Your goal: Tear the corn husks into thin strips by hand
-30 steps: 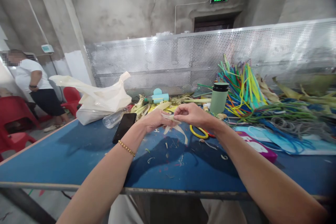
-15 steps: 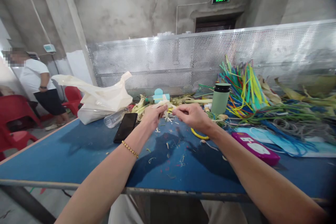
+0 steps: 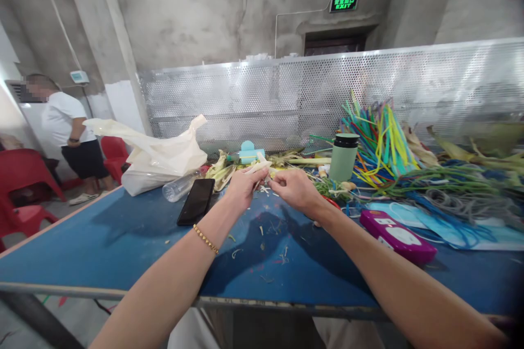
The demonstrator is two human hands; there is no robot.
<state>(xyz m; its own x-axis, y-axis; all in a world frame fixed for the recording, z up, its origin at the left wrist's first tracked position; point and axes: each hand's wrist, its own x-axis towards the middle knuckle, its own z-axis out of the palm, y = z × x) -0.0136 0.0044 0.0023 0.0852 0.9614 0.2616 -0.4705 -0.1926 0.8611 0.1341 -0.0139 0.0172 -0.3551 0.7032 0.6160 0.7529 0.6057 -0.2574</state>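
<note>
While the left hand (image 3: pixel 243 185) grips a pale husk strip (image 3: pixel 258 167) with its fingers (image 3: pixel 257 175), the right hand (image 3: pixel 297 188) is right next to it, fingers curled closed, though the detail's too tiny to tell if they're pinching the strip too. So yeah, the strip is up between the hands, over the blue surface (image 3: pixel 123 240). Little pale scraps (image 3: pixel 262 230) are scattered below. There's a gold bead bracelet (image 3: pixel 206 238) on the left wrist, and left of that a black smartphone (image 3: pixel 196 202), a clear plastic bottle (image 3: pixel 176 190) lying down and a slouchy white plastic bag (image 3: pixel 159 166). Past the right hand stands a green tumbler (image 3: pixel 344 161) with a black lid, with a bunch of colorful plastic strips (image 3: pixel 388 139) beside it. Nearer is a purple box (image 3: pixel 397 234) next to light blue face masks (image 3: pixel 487 234). Off to the far left, a person in a white shirt (image 3: pixel 65 114) is standing by red chairs (image 3: pixel 27 174).
</note>
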